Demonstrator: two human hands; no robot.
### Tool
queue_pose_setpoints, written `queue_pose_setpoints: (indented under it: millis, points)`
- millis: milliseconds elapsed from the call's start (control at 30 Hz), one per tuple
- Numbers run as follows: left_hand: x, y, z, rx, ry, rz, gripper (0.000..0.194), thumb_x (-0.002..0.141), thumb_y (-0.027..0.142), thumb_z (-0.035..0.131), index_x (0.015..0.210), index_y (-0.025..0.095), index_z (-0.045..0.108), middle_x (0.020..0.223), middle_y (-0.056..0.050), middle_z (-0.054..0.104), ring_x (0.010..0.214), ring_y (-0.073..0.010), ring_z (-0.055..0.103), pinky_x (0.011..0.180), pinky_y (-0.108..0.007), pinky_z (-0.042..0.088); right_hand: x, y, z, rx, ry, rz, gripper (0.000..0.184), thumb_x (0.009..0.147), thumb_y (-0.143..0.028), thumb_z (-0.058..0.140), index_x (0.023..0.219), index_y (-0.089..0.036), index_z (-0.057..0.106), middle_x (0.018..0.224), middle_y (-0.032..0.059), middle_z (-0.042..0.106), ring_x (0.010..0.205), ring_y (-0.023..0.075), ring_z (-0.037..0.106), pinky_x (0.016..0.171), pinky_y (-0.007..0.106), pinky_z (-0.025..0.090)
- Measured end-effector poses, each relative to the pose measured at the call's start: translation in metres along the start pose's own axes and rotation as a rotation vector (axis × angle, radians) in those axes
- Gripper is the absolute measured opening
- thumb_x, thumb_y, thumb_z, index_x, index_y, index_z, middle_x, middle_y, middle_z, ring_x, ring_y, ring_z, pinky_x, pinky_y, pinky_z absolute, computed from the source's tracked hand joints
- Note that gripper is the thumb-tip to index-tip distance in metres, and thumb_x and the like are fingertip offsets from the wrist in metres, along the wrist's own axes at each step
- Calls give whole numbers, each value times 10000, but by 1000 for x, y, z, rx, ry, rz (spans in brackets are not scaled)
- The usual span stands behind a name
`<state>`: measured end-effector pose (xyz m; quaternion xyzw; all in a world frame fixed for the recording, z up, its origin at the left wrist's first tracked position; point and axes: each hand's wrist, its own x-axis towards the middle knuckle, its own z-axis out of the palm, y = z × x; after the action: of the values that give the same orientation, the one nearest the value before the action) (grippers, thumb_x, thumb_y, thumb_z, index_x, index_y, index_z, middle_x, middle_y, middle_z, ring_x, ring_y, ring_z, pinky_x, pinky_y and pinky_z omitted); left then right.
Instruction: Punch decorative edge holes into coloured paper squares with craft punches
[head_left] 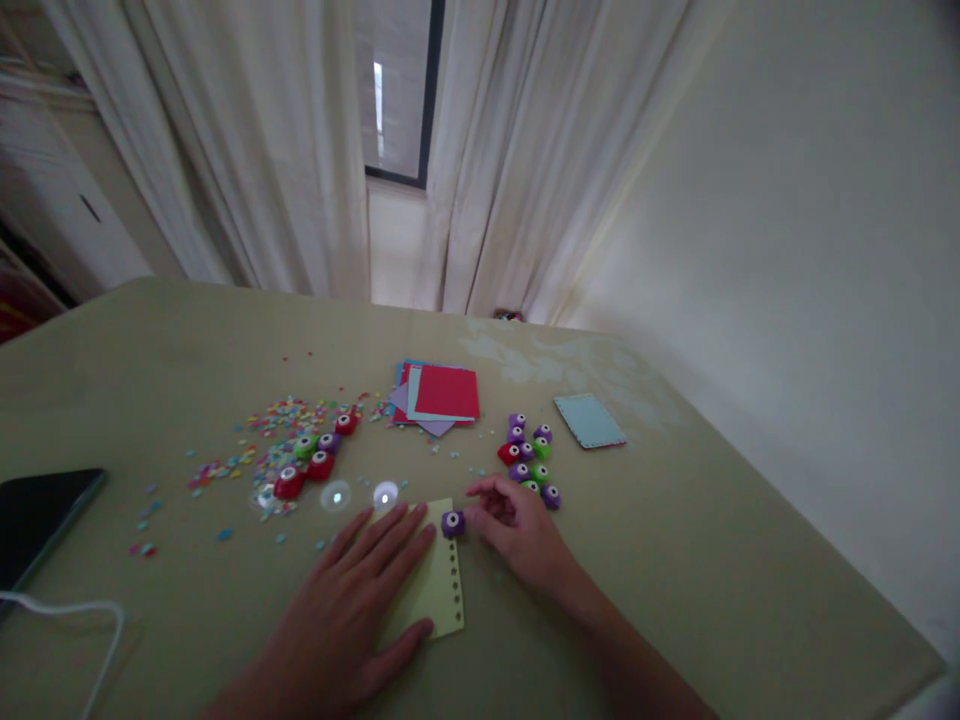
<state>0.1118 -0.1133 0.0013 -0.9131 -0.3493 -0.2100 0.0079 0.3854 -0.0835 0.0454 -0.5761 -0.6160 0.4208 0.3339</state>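
My left hand [375, 580] lies flat with fingers stretched over a pale yellow sheet of paper [424, 598], pressing it to the table. Along the sheet's right edge runs a column of small punched shapes. A purple craft punch [452, 524] with an eye-like white button sits on the sheet's upper right corner. Just right of it is my right hand [517, 525], its fingers loosely curled and the thumb and index finger apart. The thumb tip is close to the punch; whether they touch I cannot tell. Beyond that hand stand several purple, green and red craft punches [526, 451].
More punches [320, 466] stand left among scattered paper confetti [289, 415]. Two clear round discs [336, 496] lie near my left fingertips. Stacked coloured paper [448, 393] is at the back, a pale blue card [590, 420] at right. A dark tablet [45, 520] and white cable [67, 606] lie left.
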Motion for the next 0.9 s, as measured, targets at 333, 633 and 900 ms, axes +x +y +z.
queue_pose_setpoints:
  millis: [333, 633, 900]
  points:
    - [-2, -3, 9, 19, 42, 25, 792, 1045, 576, 596, 1732, 288, 330, 1731, -33, 465, 1525, -281, 525, 1277, -463, 343, 46, -39, -12, -54, -442, 433, 437, 791, -462, 959, 888, -194, 628, 647, -48, 701, 524, 112, 648, 496, 189, 458]
    - [-2, -1, 10, -44, -13, -19, 793, 1034, 539, 602, 1737, 310, 319, 1751, -22, 432, 1550, -307, 497, 1288, -510, 349, 57, -41, -9, -428, -411, 346, 376, 740, -417, 972, 703, -188, 676, 564, -69, 550, 567, 113, 478, 517, 236, 298]
    - [-1, -2, 12, -36, -2, -16, 759, 1044, 553, 588, 1720, 300, 352, 1752, -26, 428, 1555, -298, 489, 1288, -498, 328, 58, -36, -2, -422, -415, 305, 425, 716, -451, 984, 657, -191, 653, 538, -72, 513, 550, 113, 438, 529, 245, 285]
